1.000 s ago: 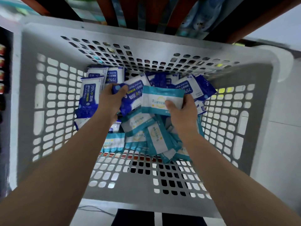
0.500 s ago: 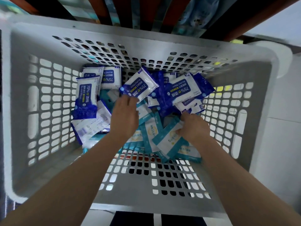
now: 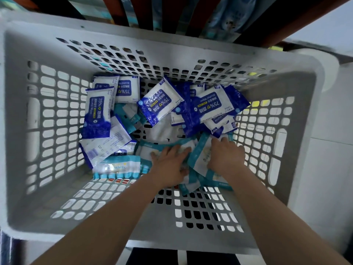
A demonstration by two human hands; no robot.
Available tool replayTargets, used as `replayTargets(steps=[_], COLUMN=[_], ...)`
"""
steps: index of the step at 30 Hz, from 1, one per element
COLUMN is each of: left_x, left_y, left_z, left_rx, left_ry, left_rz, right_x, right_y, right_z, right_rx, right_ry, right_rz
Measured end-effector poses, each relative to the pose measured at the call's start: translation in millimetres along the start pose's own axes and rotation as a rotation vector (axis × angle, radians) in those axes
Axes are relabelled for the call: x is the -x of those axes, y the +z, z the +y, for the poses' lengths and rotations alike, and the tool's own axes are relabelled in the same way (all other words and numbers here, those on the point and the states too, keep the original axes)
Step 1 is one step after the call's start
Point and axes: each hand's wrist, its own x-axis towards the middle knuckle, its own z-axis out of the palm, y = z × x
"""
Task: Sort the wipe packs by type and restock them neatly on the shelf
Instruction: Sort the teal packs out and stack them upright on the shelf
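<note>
head view: teal pack [image 3: 202, 157] under right hand [image 3: 226, 156] runs near-to-far.

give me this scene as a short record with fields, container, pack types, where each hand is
container: grey perforated basket, packs still loose inside
type one: blue and white alcohol wipe packs, mostly along the far side and left
type two: teal and white wipe packs, mostly on the near side
left hand: palm down on the teal packs, fingers spread
right hand: on teal packs beside the left; grip cannot be told
shelf: wooden shelf beyond the basket, contents blurred
</note>
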Motion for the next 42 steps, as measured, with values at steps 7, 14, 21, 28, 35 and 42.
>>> replayTargets(steps=[7, 14, 21, 28, 35, 42], left_x=[0, 24, 60, 43, 50, 65], left_y=[0, -42, -82, -79, -96, -118], left_z=[-3, -31, -106, -147, -144, -111], left_rx=[0.078, -0.004, -0.109, -0.113, 0.033, 0.16], left_ry=[0.048, 0.037, -0.15, -0.377, -0.286, -0.147], left_rz=[-0.048, 0.357, 0.889, 0.633, 0.785, 1.036], right_x=[0, 12, 9, 0, 0, 13], right_y=[-3, -10, -22, -28, -38, -72], right_z=[-4, -33, -108, -185, -197, -133], right_rx=[-0.021, -0.212, -0.378, -0.81, -1.081, -1.356], right_ry=[-0.056, -0.223, -0.495, -0.468, -0.376, -0.286], right_rz=[0.005, 0.111, 0.138, 0.083, -0.029, 0.278])
